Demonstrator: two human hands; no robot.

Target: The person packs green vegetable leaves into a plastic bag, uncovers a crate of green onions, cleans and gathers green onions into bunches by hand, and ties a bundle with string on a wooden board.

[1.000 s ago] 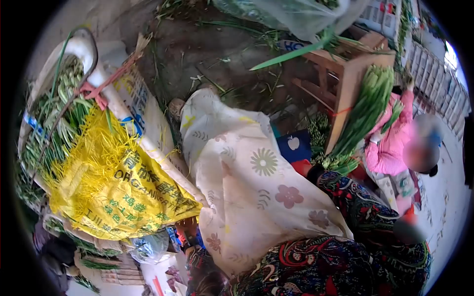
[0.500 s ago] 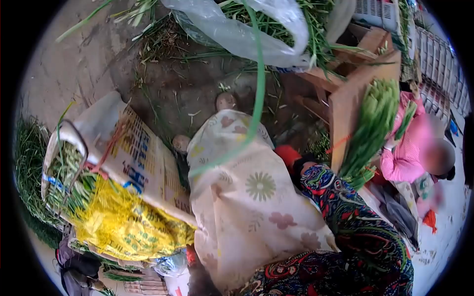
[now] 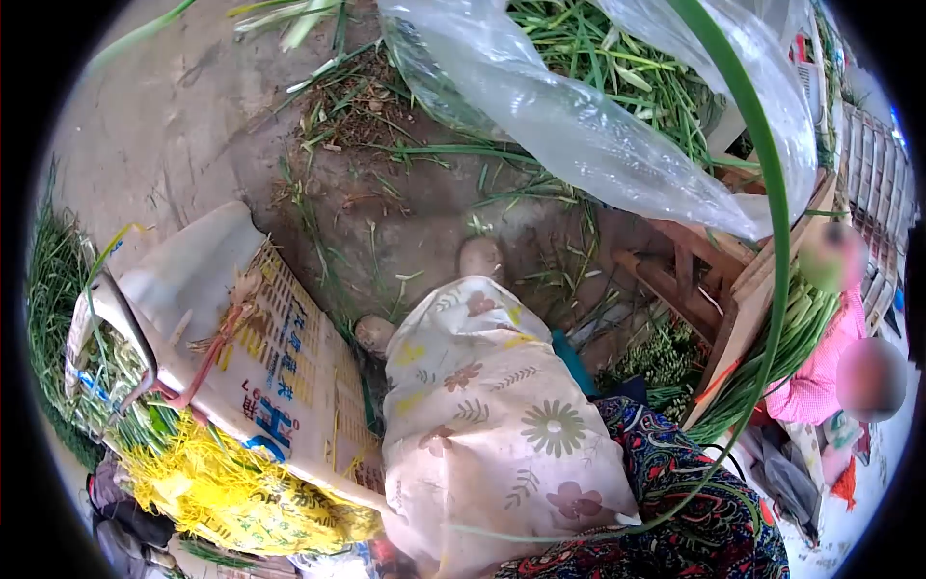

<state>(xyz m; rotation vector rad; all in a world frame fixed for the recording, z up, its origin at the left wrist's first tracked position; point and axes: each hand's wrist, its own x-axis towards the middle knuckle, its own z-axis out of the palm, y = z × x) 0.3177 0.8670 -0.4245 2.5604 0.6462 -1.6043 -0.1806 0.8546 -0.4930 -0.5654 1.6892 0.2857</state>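
Wearing a flowered apron [image 3: 482, 396], we could not tell our grip, hands unseen; loose greens [image 3: 632, 72] lay in the bag [image 3: 579, 125] ahead, one bundle [image 3: 805, 333] looked done, stalks [image 3: 111, 362] in the sack [image 3: 289, 367] seemingly waited.

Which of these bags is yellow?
The woven sack at lower left, with frayed strands along its upper edge. The printed sack beside it is mostly white, and the big bag at the top is clear plastic.

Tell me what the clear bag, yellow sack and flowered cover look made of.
Clear bag: thin, glossy plastic film, see-through with bright creases. Yellow sack: probably woven plastic, frayed into loose strands. Flowered cover: smooth, matte; coated cloth or plastic sheet, its broad folds fitting either.
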